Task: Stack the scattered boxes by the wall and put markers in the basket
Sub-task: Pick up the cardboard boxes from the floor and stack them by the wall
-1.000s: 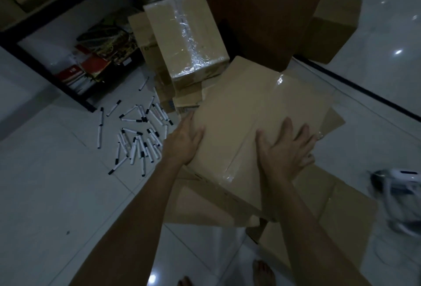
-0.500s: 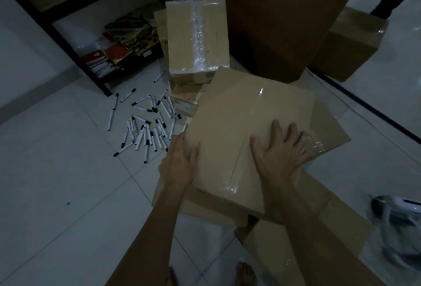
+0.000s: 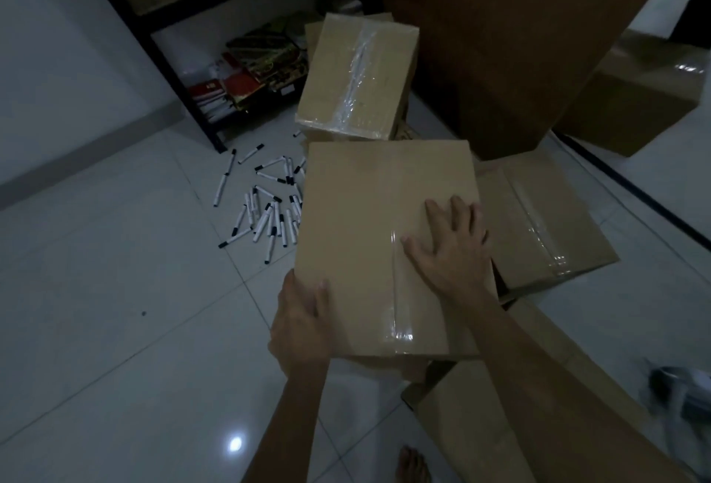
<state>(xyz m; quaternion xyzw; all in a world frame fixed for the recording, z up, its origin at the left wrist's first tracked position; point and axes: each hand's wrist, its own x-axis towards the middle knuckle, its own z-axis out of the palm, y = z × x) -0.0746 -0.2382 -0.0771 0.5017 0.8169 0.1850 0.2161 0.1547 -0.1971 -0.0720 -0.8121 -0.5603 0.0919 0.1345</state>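
A large taped cardboard box (image 3: 369, 228) fills the middle of the view. My left hand (image 3: 298, 323) grips its near left corner, thumb on top. My right hand (image 3: 450, 247) lies flat on its top, fingers spread across the tape seam. Behind it a second taped box (image 3: 358, 78) rests on other boxes against a tall brown panel (image 3: 500, 40). Another box (image 3: 538, 221) lies to the right, and one more (image 3: 511, 425) sits under my right forearm. Several white markers with black caps (image 3: 265, 205) are scattered on the tile floor to the left. No basket is visible.
A black shelf rack (image 3: 181, 70) with books and packets on its bottom level stands at the back left by the white wall. A further box (image 3: 635, 94) sits far right. A white object (image 3: 685, 394) lies at the right edge. My bare foot (image 3: 411, 467) shows below.
The box under my hands has turned square to me and slid nearer. My left hand moved from its top down to the near left corner. My right hand stays flat on top.
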